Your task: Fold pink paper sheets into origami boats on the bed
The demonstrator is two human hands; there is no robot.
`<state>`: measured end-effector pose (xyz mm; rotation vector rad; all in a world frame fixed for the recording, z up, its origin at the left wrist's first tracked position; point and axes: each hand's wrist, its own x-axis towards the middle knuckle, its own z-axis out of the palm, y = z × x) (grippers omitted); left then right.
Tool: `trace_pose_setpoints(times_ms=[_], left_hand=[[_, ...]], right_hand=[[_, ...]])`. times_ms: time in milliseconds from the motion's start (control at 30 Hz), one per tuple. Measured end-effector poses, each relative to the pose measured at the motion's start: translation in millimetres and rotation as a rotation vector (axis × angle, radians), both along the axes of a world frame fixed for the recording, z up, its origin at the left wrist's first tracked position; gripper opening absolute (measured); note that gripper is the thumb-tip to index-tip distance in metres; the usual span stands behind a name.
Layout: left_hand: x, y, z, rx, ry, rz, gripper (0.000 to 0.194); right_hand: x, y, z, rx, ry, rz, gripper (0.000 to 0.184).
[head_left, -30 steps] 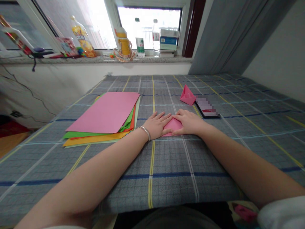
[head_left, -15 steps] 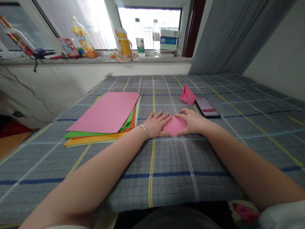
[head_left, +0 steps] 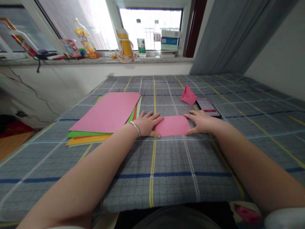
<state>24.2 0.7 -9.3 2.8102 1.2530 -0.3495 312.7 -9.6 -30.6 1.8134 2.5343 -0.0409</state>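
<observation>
A pink rectangle of paper [head_left: 173, 126] lies flat on the plaid cloth [head_left: 171, 162] between my two hands. My left hand [head_left: 148, 124], with a silver bangle at the wrist, rests with spread fingers on the paper's left end. At the right end, my right hand [head_left: 199, 122] has its thumb and fingers apart, touching the paper's corners. Beyond the right hand stands a folded pink paper shape [head_left: 188, 95], next to a phone [head_left: 209, 108] lying face up.
Left of my hands lies a stack of coloured sheets [head_left: 105, 111], pink on top. On the windowsill [head_left: 157, 60] at the back stand a yellow bottle [head_left: 125, 46], clear bottles and boxes [head_left: 169, 41]. A grey curtain [head_left: 228, 35] hangs at the right.
My hands have slid apart, the left one leftward and the right one rightward, uncovering more of the pink paper. The stack, the folded shape and the phone stay put.
</observation>
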Motion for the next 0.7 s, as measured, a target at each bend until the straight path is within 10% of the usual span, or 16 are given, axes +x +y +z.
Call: trace_pose_setpoints(times_ms=[700], left_hand=[[-8.2,-1.9,6.3,-0.114,0.04,0.053,0.099]], right_hand=[[1.2,-11.4,15.2,-0.087,0.034,0.088,0.091]])
